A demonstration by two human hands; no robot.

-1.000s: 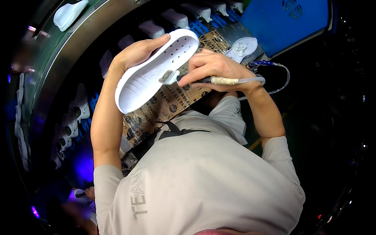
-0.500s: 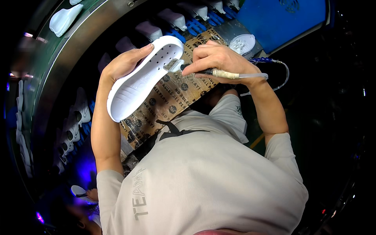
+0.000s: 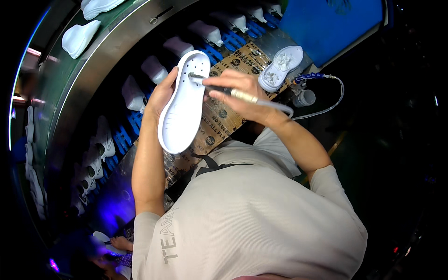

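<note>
Half a second on, gripping sole (image 3: 183, 116) in left hand (image 3: 161, 96), brush (image 3: 217, 88) in right hand (image 3: 247, 91), now working farther among 12-o'clock holes (image 3: 187, 69).

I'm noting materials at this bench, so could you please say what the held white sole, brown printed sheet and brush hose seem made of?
Held white sole: probably moulded foam or rubber, matt, judging by its even rim and neat holes. Brown printed sheet: likely cardboard under clear film, since shiny wrinkles cross it. Brush hose: seemingly flexible plastic, somewhat translucent, as it curves smoothly.
</note>
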